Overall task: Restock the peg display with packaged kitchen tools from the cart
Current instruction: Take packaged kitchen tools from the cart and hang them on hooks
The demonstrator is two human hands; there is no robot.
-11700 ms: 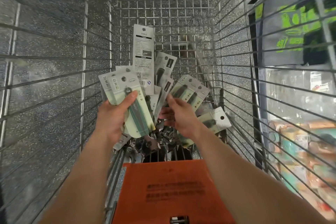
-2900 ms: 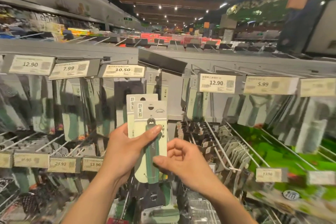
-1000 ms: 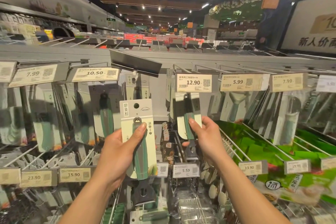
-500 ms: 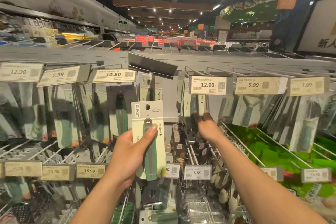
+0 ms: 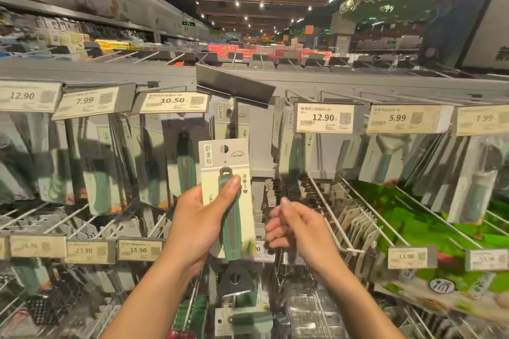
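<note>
While my left hand [image 5: 198,223] grips a green-handled tool [image 5: 230,223] on its flat pale card [image 5: 217,157], printed "KITCHEN", before the peg display [image 5: 358,82], my blurred right hand [image 5: 297,228] curls loosely, seemingly empty.

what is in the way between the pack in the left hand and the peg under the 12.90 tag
The 12.90 price tag hangs right across the front, so the pack in the left hand must get past it. Other packs hang behind it. Otherwise open air; the right hand is lower, empty.
</note>
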